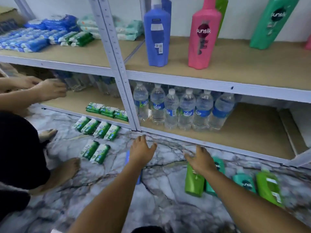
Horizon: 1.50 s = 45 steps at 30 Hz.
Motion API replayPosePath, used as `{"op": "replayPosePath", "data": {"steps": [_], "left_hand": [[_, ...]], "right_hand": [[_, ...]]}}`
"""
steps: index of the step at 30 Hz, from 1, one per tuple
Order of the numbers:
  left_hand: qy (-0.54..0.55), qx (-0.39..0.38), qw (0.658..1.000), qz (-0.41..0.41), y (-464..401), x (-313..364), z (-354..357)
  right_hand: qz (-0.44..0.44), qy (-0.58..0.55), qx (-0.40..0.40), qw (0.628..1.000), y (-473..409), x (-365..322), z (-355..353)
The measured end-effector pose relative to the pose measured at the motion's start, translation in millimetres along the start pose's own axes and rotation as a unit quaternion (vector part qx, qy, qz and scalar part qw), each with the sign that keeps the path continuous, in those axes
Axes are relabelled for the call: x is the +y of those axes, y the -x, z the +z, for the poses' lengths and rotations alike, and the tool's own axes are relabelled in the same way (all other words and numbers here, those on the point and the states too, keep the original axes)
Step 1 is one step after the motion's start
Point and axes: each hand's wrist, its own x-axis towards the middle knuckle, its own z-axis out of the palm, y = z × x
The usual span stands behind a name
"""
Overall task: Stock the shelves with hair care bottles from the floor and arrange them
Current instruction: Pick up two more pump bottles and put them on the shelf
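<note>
On the upper shelf board [235, 68] three hair care bottles stand in front: a blue bottle [157, 39] turned so its back label and barcode face out, a pink bottle [202, 39] reading "sunsilk", and a teal-green bottle [273, 22], tilted, also reading "sunsilk"; parts of more bottles show behind them and at the right edge. On the marble-patterned floor [159, 195] lie at least five more: a blue floor bottle [138, 177] mostly hidden under the left forearm, a light green bottle [194, 182], a teal bottle [219, 165] partly under the right hand, a second teal bottle [244, 181] marked "sunsilk", and another light green one [269, 189]. The left hand [142, 148] is open with fingers spread above the floor, holding nothing; the right hand [201, 158] is likewise open, fingers splayed over the green and teal bottles, though contact cannot be told. The lower shelf holds six front-row water bottles [183, 108] with blue labels whose writing is unclear, and three green packets [106, 111]. Six similar green packets [96, 130] lie on the floor. Another person's hand [50, 90] reaches into the lower shelf at left.
</note>
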Motion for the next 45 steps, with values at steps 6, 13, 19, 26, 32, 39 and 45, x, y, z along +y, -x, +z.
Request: {"op": "replayPosePath", "data": {"steps": [6,13,19,26,32,39,45], "left_hand": [[0.004,-0.034,0.996,-0.078,-26,-65,82],[-0.018,-0.009,0.99,-0.138,-46,-117,135],[-0.047,0.021,0.981,-0.188,-61,-137,162],[-0.052,0.043,0.964,-0.257,-66,-143,170],[-0.064,0.026,0.965,-0.252,-68,-147,174],[-0.007,0.009,0.974,-0.227,-64,-138,177],[0.049,0.028,0.985,-0.165,-57,-104,170]], "right_hand": [[0.108,-0.004,-0.034,0.994,-36,42,89],[0.181,0.0,0.002,0.983,-63,59,140],[0.231,0.014,0.015,0.973,-75,68,155],[0.21,0.029,0.007,0.977,-80,75,162],[0.217,-0.036,-0.019,0.975,-80,78,171],[0.243,-0.08,0.011,0.967,-83,79,170],[0.201,-0.139,0.041,0.969,-80,76,141]]}}
